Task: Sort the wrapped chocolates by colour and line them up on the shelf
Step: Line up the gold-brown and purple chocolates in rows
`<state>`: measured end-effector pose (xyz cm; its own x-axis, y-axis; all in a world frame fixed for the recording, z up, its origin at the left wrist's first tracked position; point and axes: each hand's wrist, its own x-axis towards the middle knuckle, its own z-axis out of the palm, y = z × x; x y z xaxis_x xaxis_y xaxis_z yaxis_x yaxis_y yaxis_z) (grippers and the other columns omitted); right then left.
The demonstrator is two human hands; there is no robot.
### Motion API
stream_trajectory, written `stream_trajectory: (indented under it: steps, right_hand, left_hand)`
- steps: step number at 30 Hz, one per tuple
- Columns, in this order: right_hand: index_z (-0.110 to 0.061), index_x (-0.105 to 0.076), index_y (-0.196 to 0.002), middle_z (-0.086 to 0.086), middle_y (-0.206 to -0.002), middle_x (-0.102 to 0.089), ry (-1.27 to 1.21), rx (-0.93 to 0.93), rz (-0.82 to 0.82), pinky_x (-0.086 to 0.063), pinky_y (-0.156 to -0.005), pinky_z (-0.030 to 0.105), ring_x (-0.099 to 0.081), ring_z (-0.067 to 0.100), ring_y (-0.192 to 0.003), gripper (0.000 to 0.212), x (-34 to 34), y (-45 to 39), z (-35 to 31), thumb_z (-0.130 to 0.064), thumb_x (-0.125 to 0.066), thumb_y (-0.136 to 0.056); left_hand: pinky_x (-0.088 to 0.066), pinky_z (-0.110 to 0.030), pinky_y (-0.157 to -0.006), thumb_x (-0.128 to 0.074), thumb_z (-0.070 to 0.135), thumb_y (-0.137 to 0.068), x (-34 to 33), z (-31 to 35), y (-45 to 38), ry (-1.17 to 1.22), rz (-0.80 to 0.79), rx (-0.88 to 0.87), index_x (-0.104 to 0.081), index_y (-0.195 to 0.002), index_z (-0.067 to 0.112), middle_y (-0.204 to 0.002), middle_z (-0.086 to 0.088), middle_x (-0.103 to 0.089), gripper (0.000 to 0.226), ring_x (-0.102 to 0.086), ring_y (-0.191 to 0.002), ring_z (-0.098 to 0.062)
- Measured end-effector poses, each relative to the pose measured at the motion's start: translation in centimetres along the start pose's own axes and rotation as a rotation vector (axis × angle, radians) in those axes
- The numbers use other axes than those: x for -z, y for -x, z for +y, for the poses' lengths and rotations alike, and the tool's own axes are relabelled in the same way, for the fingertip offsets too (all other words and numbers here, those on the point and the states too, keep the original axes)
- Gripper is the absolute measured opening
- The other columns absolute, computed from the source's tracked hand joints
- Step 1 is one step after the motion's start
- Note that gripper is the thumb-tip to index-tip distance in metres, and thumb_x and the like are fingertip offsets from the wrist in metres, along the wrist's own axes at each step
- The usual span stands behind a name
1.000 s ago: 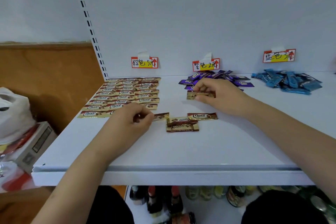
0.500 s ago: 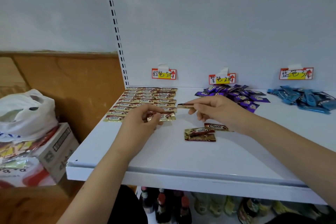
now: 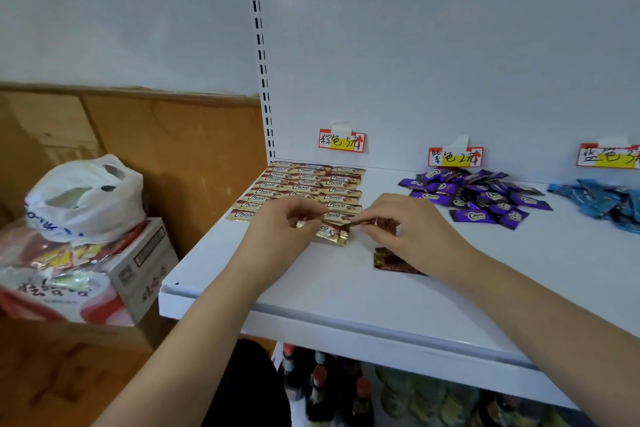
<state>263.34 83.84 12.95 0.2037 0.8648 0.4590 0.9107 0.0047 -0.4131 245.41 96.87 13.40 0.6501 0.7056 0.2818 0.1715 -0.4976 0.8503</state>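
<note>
From the head camera, both hands met over the white shelf [image 3: 311, 291], just in front of the rows of gold-brown chocolates [image 3: 304, 189] lined up at the shelf's left end under a red-and-yellow price label [image 3: 341, 140]. The left hand [image 3: 277, 236] had its fingers [image 3: 304, 210] curled, pinching the left end of a gold wrapped chocolate [image 3: 332, 234] that lay at the front of those rows. The right hand [image 3: 412, 229] had its thumb and forefinger closed on a brown wrapped chocolate [image 3: 363, 225], held just above the gold one. Another brown chocolate [image 3: 388, 258] lay on the shelf, partly hidden under the right wrist. Further right, a loose heap of purple chocolates [image 3: 478, 196] sat below a second label [image 3: 455, 157], and a heap of blue chocolates [image 3: 602, 203] lay at the frame's edge. Left of the shelf, a white plastic bag [image 3: 83, 198] rested on a cardboard box [image 3: 145, 263].
</note>
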Motion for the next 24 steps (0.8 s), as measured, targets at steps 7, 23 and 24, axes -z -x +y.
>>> stream_trajectory:
  steps: [7,23,24]
  right_hand:
    - [-0.03,-0.072,-0.099,-0.017,-0.1,-0.054,-0.035,0.12,-0.19,-0.039,-0.08,0.013,-0.051,0.005,-0.099,0.027,-0.4,0.2,-1.5,-0.05,-0.071,-0.081]
    - [-0.027,-0.076,-0.104,-0.009,-0.093,-0.064,0.228,0.194,-0.097,-0.041,-0.072,0.023,-0.053,0.012,-0.085,0.043,-0.4,0.7,-1.9,-0.043,-0.038,-0.092]
    - [-0.026,-0.075,-0.105,-0.008,-0.095,-0.063,0.235,0.186,-0.093,-0.043,-0.072,0.026,-0.053,0.013,-0.086,0.044,-0.5,0.8,-1.8,-0.044,-0.037,-0.092]
  left_hand:
    - [-0.046,-0.015,-0.08,-0.065,0.022,-0.092,4.6,-1.9,0.9,-0.265,-0.006,0.024,-0.07,-0.098,0.038,-0.114,0.018,-0.062,0.018,-0.057,-0.106,-0.004]
    - [-0.029,-0.001,-0.091,-0.047,0.0,-0.092,5.2,-3.4,2.7,-0.531,-0.082,-0.229,-0.07,-0.115,0.029,-0.116,0.018,-0.055,0.043,-0.044,-0.113,0.002]
    - [-0.028,-0.003,-0.092,-0.046,0.001,-0.093,5.4,-3.5,2.8,-0.541,-0.073,-0.216,-0.069,-0.117,0.029,-0.118,0.018,-0.055,0.043,-0.043,-0.114,0.0]
